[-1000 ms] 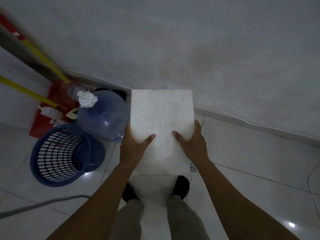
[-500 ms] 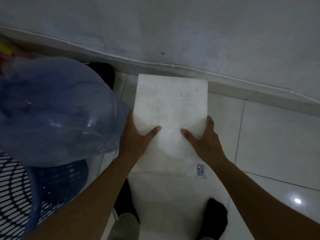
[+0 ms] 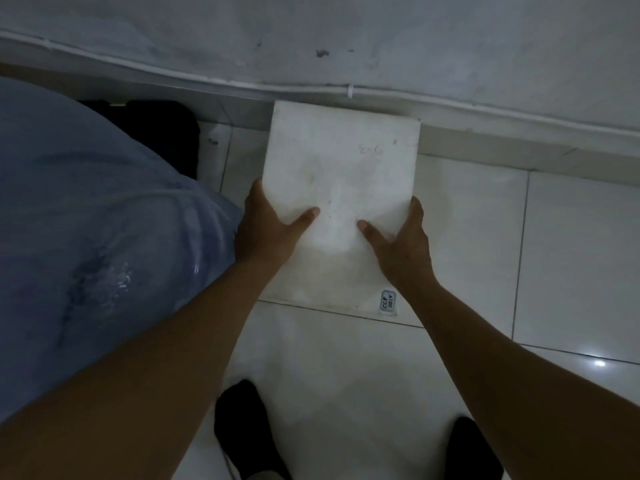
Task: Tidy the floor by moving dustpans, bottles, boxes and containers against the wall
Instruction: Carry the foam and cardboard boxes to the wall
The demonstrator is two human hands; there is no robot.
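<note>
Box (image 3: 341, 168) sits between the fingers (image 3: 415, 206), its far edge beyond them at the foot of the wall (image 3: 346, 36). Left hand (image 3: 266, 230) and right hand (image 3: 403, 242) grip its sides, thumbs on top. It looks stiff and light; side holds suit it.

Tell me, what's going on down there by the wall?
A person grips a white box by its sides with the left hand and right hand, thumbs on top. Its far edge meets the foot of the wall, so it looks nearly placed. A big blue water bottle sits close on the left.
</note>
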